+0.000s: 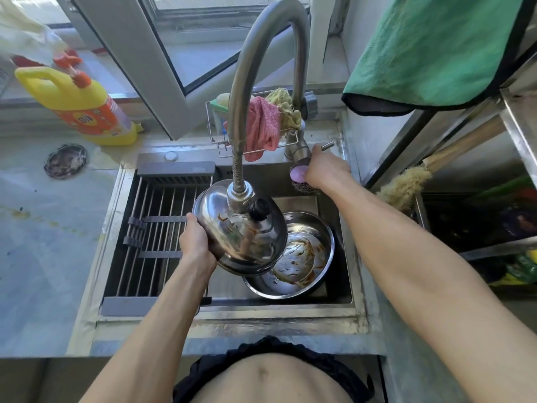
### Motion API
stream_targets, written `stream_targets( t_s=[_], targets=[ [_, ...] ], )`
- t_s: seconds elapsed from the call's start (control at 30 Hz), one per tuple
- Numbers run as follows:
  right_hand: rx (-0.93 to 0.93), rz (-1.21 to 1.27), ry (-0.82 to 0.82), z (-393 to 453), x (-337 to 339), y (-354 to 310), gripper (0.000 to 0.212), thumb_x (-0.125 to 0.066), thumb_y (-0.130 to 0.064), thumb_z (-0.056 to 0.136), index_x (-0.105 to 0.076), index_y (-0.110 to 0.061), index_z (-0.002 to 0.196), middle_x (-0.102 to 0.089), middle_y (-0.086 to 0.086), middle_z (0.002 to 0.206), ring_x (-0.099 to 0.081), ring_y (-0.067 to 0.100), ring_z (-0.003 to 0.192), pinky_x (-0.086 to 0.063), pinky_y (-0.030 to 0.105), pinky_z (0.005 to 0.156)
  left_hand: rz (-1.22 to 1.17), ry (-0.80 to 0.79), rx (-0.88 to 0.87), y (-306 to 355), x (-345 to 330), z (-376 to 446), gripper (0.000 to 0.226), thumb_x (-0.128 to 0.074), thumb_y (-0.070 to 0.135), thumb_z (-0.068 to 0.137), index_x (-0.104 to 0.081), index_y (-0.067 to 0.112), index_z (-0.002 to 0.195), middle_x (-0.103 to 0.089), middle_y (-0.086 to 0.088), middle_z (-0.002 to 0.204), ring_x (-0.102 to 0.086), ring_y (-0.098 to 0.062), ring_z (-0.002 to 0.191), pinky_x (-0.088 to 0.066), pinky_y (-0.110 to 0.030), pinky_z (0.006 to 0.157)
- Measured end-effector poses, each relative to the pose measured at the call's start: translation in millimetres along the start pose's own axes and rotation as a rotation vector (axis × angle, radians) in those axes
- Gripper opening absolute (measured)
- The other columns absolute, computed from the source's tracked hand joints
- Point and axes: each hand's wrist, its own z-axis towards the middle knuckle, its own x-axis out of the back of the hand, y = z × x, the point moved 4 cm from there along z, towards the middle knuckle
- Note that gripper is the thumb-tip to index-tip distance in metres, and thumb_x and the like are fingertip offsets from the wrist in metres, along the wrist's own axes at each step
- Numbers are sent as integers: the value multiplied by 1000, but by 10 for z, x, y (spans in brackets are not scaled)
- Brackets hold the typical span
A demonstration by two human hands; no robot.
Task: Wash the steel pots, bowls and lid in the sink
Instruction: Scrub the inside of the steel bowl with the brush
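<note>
I see steel sink [343,289] under window [203,39] — left hand [195,239] grips lid [247,231]; right hand [325,167] holds tap lever [327,146].

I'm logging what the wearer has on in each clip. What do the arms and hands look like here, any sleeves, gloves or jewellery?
Both arms are bare from the frame's bottom edge to the wrists: no sleeves. The left hand and right hand wear no gloves; no watch, bracelet or ring shows. Dark fabric sits at the waist.
</note>
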Motion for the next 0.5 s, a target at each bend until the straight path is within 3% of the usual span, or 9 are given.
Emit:
stream_targets(
  t_s=[0.2,0.3,0.37,0.5],
  targets=[
    [14,83,14,-36,-93,-5,83,-58,-37,95,-8,-13,157,-51,13,136,-53,33,123,-40,38,75,-29,3,-1,1,36,4,32,-49,46,106,-64,18,98,-76,-8,93,-74,-30,93,-58,-56,94],
    [48,152,38,-114,-163,17,80,-51,-35,98,-1,-16,157,-53,15,135,-55,35,120,-41,39,75,-21,-4,6,-7,27,-13,34,-50,47,105,-65,18,98,-77,-8,95,-75,-30,93,-59,-56,92],
    [67,220,79,-200,-214,38,68,-47,-33,98,-15,-15,154,-57,16,127,-57,37,114,-42,39,74,-12,-8,15,-24,10,-24,35,-50,47,105,-65,17,99,-77,-8,92,-75,-29,90,-60,-55,90],
    [67,382,93,-394,-411,156,35,-46,-36,98,-54,-14,125,-63,15,111,-59,35,95,-44,36,70,-5,-23,37,-78,-19,-12,35,-51,48,105,-64,15,102,-76,-9,95,-76,-28,88,-61,-53,87]
  ],
)
